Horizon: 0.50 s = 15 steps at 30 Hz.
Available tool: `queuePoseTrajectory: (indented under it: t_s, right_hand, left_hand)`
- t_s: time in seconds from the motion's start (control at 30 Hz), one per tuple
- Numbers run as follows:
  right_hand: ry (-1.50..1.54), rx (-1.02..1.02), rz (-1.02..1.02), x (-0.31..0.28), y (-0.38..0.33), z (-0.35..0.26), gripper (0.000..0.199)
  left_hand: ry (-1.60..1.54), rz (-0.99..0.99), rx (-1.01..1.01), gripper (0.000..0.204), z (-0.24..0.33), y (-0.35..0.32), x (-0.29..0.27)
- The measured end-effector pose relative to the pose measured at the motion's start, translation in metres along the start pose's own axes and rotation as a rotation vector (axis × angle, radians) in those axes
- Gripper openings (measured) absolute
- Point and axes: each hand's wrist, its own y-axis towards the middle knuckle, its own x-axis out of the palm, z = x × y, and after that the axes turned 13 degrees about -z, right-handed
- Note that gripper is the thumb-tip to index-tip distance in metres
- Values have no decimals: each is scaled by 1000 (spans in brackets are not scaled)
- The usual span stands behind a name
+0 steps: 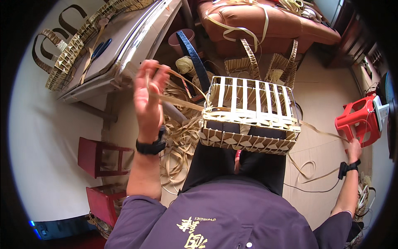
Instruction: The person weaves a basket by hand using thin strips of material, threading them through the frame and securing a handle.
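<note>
A woven basket frame [251, 124] rests on my lap, with pale flat bands across its upper side and a dark panel inside. My left hand [149, 95] is raised to the left of it, partly blurred. A tan flat strip [182, 102] runs from the basket's left corner to this hand and passes between the thumb and the fingers. Out to the right, my right hand [353, 150] is closed on another tan strip [321, 129], stretched from the basket's right side. Both wrists wear black bands.
Loose strips [180, 141] heap on the floor to the left. A grey table [120, 41] bears blue-handled scissors [101, 48]. Red stools [93, 157] stand at left, and a red plastic stool [356, 118] by my right hand. Handled baskets [242, 68] sit before an orange sofa [232, 18].
</note>
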Motion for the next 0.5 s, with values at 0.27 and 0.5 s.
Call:
queuePoseTrajectory:
  t_s: [0.27, 0.5]
  right_hand:
    - [915, -846, -714, -52, -108, -220, 48]
    - [1147, -797, -826, -54, -112, -221, 24]
  left_hand:
    - [671, 226, 415, 132, 44, 0, 1]
    - [-418, 232, -138, 130, 59, 2, -17]
